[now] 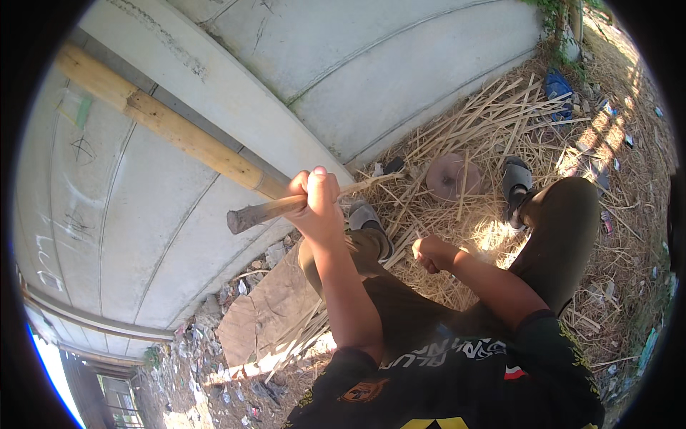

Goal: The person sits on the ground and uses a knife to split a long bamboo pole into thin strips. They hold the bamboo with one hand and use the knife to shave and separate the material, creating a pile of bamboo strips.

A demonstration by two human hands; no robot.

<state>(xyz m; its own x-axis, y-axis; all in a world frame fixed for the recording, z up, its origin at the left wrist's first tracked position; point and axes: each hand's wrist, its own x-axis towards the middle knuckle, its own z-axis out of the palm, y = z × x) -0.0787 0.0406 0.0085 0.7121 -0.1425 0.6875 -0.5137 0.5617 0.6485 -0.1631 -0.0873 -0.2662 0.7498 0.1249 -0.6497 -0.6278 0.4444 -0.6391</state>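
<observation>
Outdoors, against a pale grey concrete panel wall (214, 86) with curved seams; ground beside it covered in dry split bamboo strips and straw (493, 121), scattered litter further out. Left grip (318, 204) raised in front of the wall, fully closed around the wooden handle of a tool (268, 211); handle butt projecting to the left of the fist, a thin pale strip or blade line (368, 184) running out to the right of it, exact tool type not discernible. Thick bamboo pole (179, 132) leaning diagonally along the wall, its lower end passing just behind and above the left grip; contact between pole and tool not resolvable. Right grip (429, 254) lower and to the right of the left one, closed into a fist over the lap, something slender possibly pinched inside, contents not discernible. Beyond the right grip: round reddish-brown disc (451, 175) lying on the straw, and a foot in a grey sandal (516, 179) just beside it. Second grey sandal (366, 217) directly below-right of the left grip, at the bent knee. Flat brown board (268, 307) on the ground below the left grip, beside the wall base. Blue scrap (557, 86) far above-right among the strips.
</observation>
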